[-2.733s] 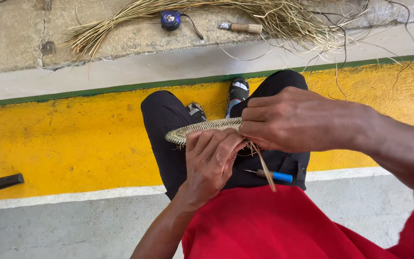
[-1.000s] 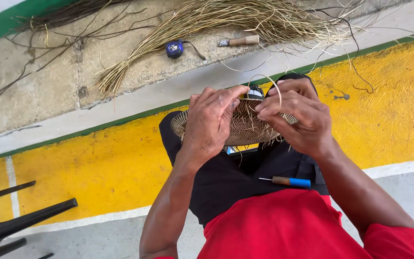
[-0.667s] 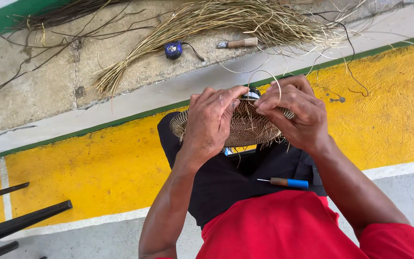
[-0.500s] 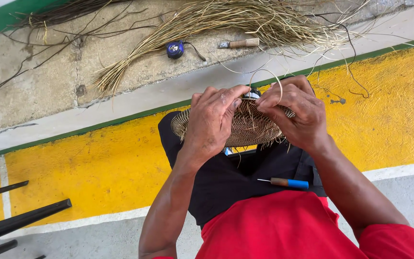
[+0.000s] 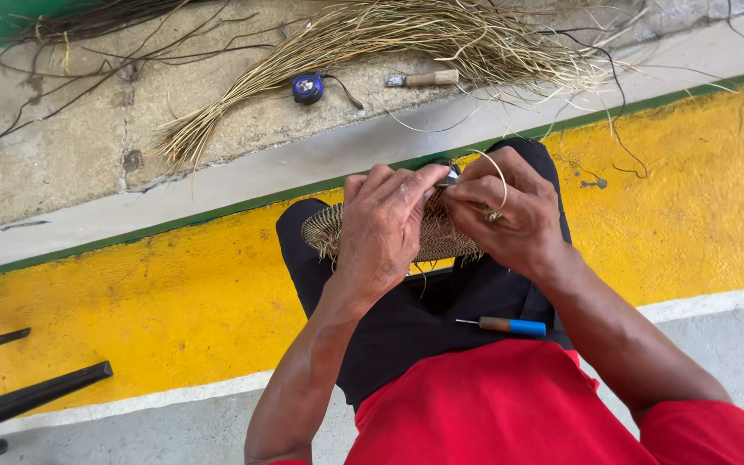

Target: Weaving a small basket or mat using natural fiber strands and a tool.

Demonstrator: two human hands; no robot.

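Lap: a small tool with a thin metal tip, wooden shaft and blue end lies loose on the dark trousers, just above the red shirt — no hand touches it.
Woven piece: a flat round mat of pale straw, resting over the knees and held up between both hands; much of it is hidden behind them.
Left hand: spread over the mat's left half, fingers curled down and pressing it, fingertips meeting the other hand at the top edge.
Right hand: fingers pinched on a thin strand that arcs up in a loop over the knuckles; a small metal point shows between the two hands, too small to name.
Progress: judging from its dense middle and loose fringe at the left rim, the mat's centre is woven and its edge is not yet closed — I would say the work is partway, with rounds left to add.
Floor: grey concrete underfoot, then a broad yellow painted band edged by white and green lines; dark chair legs at the lower left.
Ledge beyond: rough stained concrete carrying a long bundle of dry straw, a blue tape measure, a wooden-handled knife and darker twigs farther left.
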